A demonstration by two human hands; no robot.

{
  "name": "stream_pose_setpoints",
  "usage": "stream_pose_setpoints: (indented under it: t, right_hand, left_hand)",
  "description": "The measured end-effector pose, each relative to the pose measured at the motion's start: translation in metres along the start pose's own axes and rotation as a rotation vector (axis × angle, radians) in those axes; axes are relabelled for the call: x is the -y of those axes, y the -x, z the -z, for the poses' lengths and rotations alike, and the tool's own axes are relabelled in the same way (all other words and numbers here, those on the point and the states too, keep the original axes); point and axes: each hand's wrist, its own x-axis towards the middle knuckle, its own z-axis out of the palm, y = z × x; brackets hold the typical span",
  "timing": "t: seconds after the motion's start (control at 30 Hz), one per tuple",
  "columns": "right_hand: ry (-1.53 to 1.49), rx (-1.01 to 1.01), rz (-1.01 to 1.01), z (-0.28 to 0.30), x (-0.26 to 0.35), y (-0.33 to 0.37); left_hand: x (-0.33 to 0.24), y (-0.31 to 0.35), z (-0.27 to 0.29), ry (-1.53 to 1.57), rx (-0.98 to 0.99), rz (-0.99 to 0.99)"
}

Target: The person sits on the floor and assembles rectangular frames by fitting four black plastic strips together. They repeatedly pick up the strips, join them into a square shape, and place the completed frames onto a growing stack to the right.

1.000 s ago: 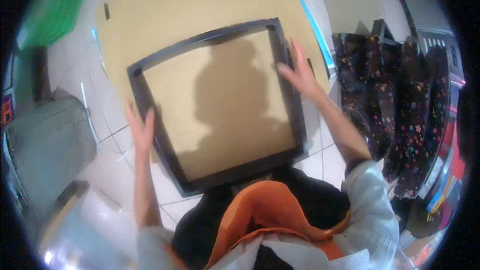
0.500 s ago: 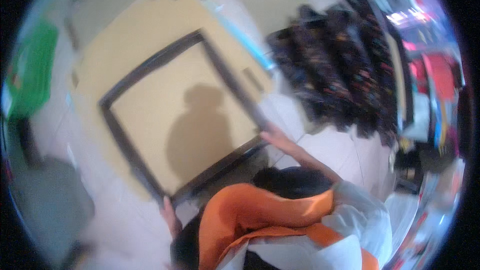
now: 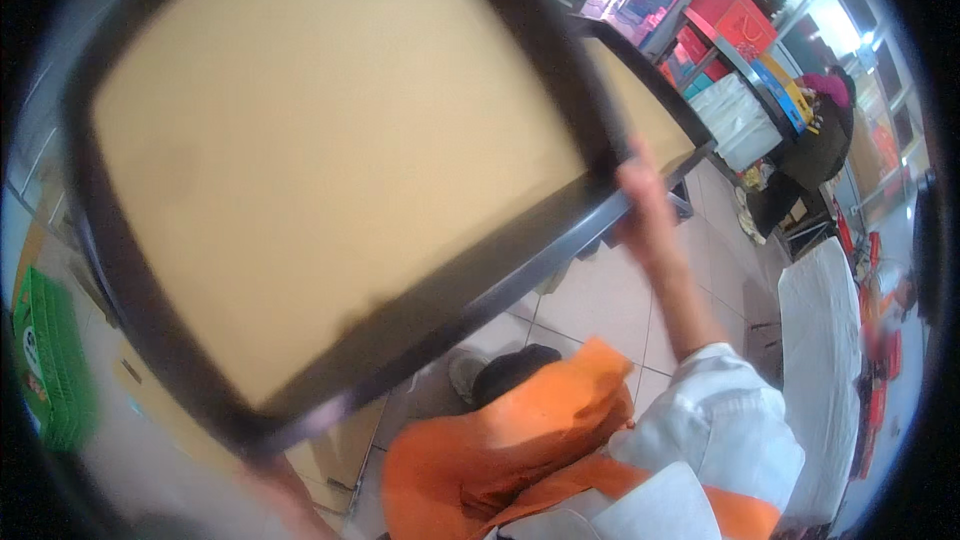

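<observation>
A large rectangular tray (image 3: 340,140) with a raised dark rim and a flat tan base fills the upper left, lifted and tilted close to me. My right hand (image 3: 648,202) grips its near right corner, the thumb over the rim. My left hand (image 3: 285,495) is at the near left corner, blurred and partly behind the rim; its fingers are mostly hidden underneath. Beneath the tray, pieces of a tan board (image 3: 335,455) show on the floor.
Behind on the right is a similar dark-rimmed tray (image 3: 640,100) on a dark stand. A green basket (image 3: 50,360) lies at the far left. Farther right are a person bending (image 3: 815,155), red boxes (image 3: 742,25) and a white sheet-like panel (image 3: 820,380). Pale tiles (image 3: 600,300) cover the floor.
The dark-rimmed tray has risen from the tan board on the floor toward me, carried in both hands. My view has swung, bringing the other tray and the person into sight.
</observation>
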Motion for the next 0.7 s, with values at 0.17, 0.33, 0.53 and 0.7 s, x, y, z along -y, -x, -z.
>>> stream_pose_setpoints:
  t: [0.17, 0.33, 0.53, 0.7]
  right_hand:
    - [-0.347, -0.297, -0.013, 0.139, 0.071, 0.001]
    - [-0.595, -0.432, -0.073, 0.208, 0.039, -0.009]
    - [-0.519, -0.625, -0.196, 0.273, -0.009, -0.020]
    - [-0.321, -0.609, -0.297, 0.260, -0.010, -0.006]
  left_hand:
    - [-0.044, -0.030, -0.130, -0.057, 0.364, -0.111]
    - [-0.005, -0.014, -0.114, -0.078, 0.314, 0.006]
    - [0.023, 0.006, -0.100, -0.111, 0.189, 0.216]
    - [0.043, 0.011, -0.051, -0.121, 0.016, 0.337]
